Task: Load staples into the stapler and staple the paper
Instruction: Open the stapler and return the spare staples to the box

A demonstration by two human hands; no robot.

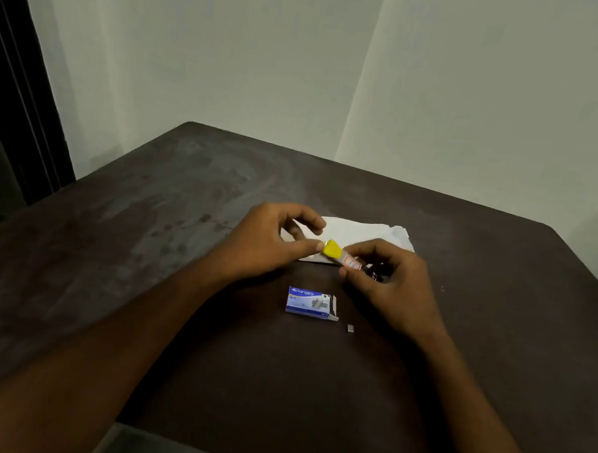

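Yellow-tipped stapler (343, 257) is pinched between left hand (272, 239) and right hand (390, 278) over mid-desk (132, 240), apparently mid-loading; next, closing it and reaching the paper (362, 232).

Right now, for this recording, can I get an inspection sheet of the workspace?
Surface: dark brown scuffed table.
Job's things: small yellow-ended stapler held above white paper sheets; blue cardboard staple box, flap open; small loose staple strip beside it.
Clutter: nothing seen.
Grippers: left hand pinches the stapler's yellow end; right hand holds its body.
Cables: nothing seen.
Surroundings: pale wall corner, dark frame at left.
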